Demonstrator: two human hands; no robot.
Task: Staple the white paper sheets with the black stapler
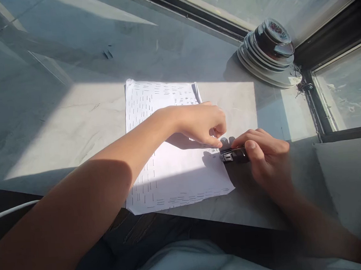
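A stack of white printed paper sheets (170, 168) lies on a grey marble sill, its near edge hanging over the sill's front. My left hand (202, 123) rests on the sheets near their right edge, fingers curled with the fingertips pressing the paper down. My right hand (265, 154) is closed round a small black stapler (234, 155) whose mouth sits at the paper's right edge, just beside my left fingertips.
A pile of plates with a dark patterned bowl upside down on top (269, 52) stands at the back right by the window frame (315, 98). A grey cushion (348, 181) lies at the right. A white cable (10, 210) runs at the left edge.
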